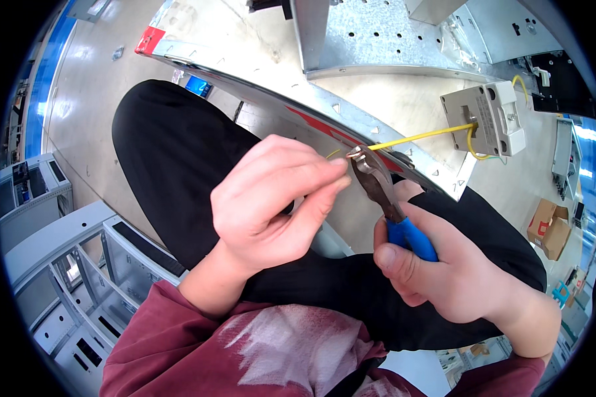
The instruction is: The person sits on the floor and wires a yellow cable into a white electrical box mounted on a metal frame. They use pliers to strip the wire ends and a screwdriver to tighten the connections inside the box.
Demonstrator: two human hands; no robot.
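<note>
- We hold the left hand [271, 198] raised over our lap, its fingers curled and the thumb and forefinger pinched on the near end of a thin yellow wire [417, 137].
- Our right hand [437, 268] is wrapped closed around the blue handles of a pair of pliers [381, 192], thumb lying along the grip.
- The dark metal jaws of the pliers point up and away from us; their tips meet the yellow wire just beside our left fingertips [338, 173]. We cannot tell whether the jaws are fully shut on the wire.
- From the pinch point the yellow wire runs up and to the right, nearly straight, into the front of a small grey-white electrical module [487, 119].
- The module rests on a pale work surface [391, 99], to the right of and beyond our hands. A second yellow strand curls below its lower edge.
- A long galvanised metal rail [298, 102] with a red strip crosses diagonally between our knees and the module.
- A perforated sheet-metal bracket [371, 33] stands beyond it at the top of the view.
- Our legs are in black trousers [179, 165]; the sleeves are dark red.
- Grey cabinet frames [79, 278] stand at our lower left, and cardboard boxes [549, 228] lie at far right.
</note>
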